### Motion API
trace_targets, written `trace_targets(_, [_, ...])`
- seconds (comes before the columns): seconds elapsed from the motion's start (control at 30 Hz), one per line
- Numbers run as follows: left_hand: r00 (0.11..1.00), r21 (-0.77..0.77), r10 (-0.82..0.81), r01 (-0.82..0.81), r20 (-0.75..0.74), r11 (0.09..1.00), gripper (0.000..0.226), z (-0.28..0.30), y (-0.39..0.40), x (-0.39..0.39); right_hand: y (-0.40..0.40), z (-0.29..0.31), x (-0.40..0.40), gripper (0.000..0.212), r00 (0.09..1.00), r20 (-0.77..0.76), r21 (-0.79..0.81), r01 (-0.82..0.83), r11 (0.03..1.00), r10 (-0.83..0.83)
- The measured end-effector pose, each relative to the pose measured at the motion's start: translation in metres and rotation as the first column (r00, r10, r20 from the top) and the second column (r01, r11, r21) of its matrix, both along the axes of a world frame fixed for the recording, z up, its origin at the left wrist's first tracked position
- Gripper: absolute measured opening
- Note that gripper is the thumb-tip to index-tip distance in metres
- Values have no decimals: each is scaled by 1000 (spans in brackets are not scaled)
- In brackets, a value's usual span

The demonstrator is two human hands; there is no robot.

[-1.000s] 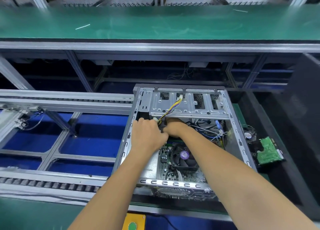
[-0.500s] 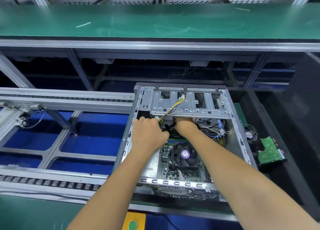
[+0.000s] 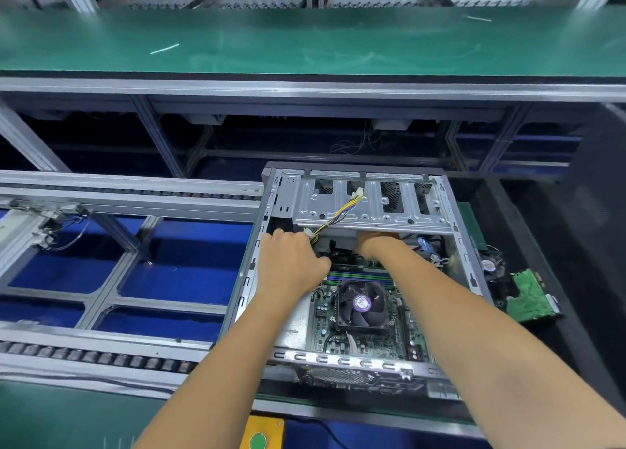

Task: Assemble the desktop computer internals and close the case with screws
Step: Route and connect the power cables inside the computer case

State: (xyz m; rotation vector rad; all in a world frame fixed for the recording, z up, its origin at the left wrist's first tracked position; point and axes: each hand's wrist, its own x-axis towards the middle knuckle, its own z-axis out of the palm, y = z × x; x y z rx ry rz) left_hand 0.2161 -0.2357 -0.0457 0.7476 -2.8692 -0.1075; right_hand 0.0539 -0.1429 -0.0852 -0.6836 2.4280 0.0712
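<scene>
An open grey computer case (image 3: 250, 272) lies flat with its motherboard (image 3: 372, 340) and a black CPU fan (image 3: 361, 303) showing. A silver drive cage (image 3: 372, 208) spans the far end, and a yellow-and-black cable bundle (image 3: 338, 213) runs across it. My left hand (image 3: 288, 262) is inside the case at the cage's near left corner, its fingers curled down out of sight next to a white connector (image 3: 307, 232). My right hand (image 3: 372, 243) reaches under the cage's near edge, and its fingers are hidden there.
A green circuit board (image 3: 531, 296) and a small fan (image 3: 487, 265) lie on the black surface right of the case. A roller conveyor frame (image 3: 128, 205) runs to the left over blue flooring. A green bench top (image 3: 305, 39) spans the far side.
My right hand has pushed farther forward, from beside my left hand to under the drive cage. My left hand has barely moved.
</scene>
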Motion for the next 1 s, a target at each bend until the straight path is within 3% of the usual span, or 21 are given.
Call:
trace_targets(0.13, [1000, -3, 1, -1, 17, 1000, 41, -1, 0, 0, -4, -1, 1, 51, 999, 42, 36, 29, 999, -31])
trace_targets(0.27, [1000, -9, 2, -2, 21, 1000, 41, -1, 0, -1, -6, 2, 13, 42, 984, -155, 44, -76, 996, 82])
trace_targets(0.4, [1000, -12, 4, -4, 1, 1000, 40, -1, 0, -1, 1, 8, 42, 36, 847, -434, -43, -360, 932, 308])
trace_targets(0.57, [1000, -35, 6, -6, 3, 999, 30, 1, 1, 0, 11, 28, 71, 28, 720, -553, -76, -544, 835, 419])
trace_targets(0.67, [1000, -16, 4, -4, 4, 1000, 24, 4, 1, -1, 24, 39, 80, 24, 764, -537, -200, -528, 825, 358])
trace_targets(0.73, [998, 56, -5, 9, -62, 998, 21, 8, 4, -1, 33, 51, 80, 14, 828, -509, -382, -462, 800, 235])
trace_targets(0.8, [977, 192, 15, 27, -214, 981, 18, 14, 10, 0, 42, 69, 77, 17, 916, -396, -648, -322, 690, 55])
trace_targets(0.87, [927, 349, 45, 96, -373, 932, 17, 22, 17, -1, 49, 91, 73, 19, 972, -212, -873, -142, 466, -102])
trace_targets(1.0, [855, 586, 6, 350, -518, 730, 55, 46, 43, -10, 62, 140, 62, 21, 972, 24, -993, 51, 109, -235])
